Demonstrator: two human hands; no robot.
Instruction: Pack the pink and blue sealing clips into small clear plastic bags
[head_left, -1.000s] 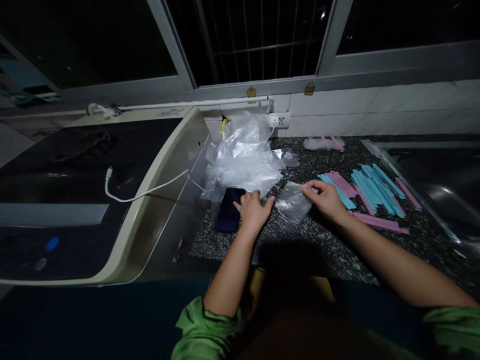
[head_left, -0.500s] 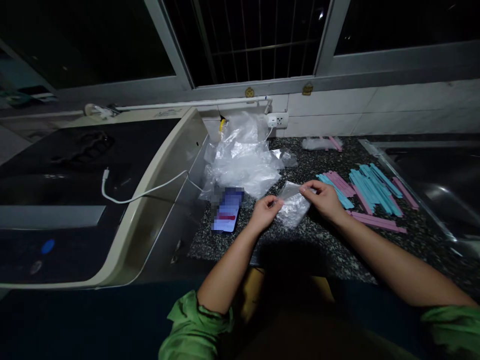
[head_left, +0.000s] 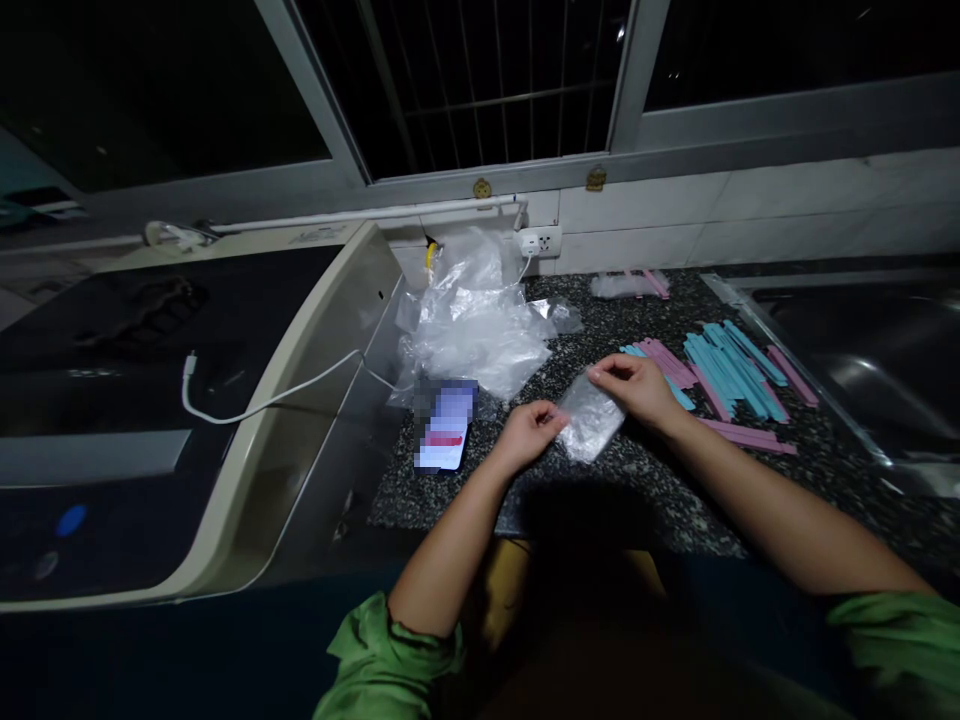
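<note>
A small clear plastic bag [head_left: 590, 428] lies on the speckled granite counter [head_left: 645, 490] between my hands. My left hand [head_left: 529, 433] pinches its left edge with closed fingers. My right hand [head_left: 636, 388] grips its top right edge, fingers curled over it. A lit phone [head_left: 444, 425] lies flat on the counter just left of my left hand. Blue and pink strips [head_left: 720, 370] are spread on the counter to the right of my right hand.
A heap of crumpled clear plastic bags [head_left: 476, 330] sits behind the phone near a wall socket [head_left: 539, 241]. A washing machine [head_left: 172, 400] with a white cable [head_left: 262, 400] on its lid stands at the left. A steel sink [head_left: 870, 350] lies at the right.
My left hand left the phone and moved right to pinch the bag's edge. The phone's screen went from dark to lit. The right hand kept hold of the bag.
</note>
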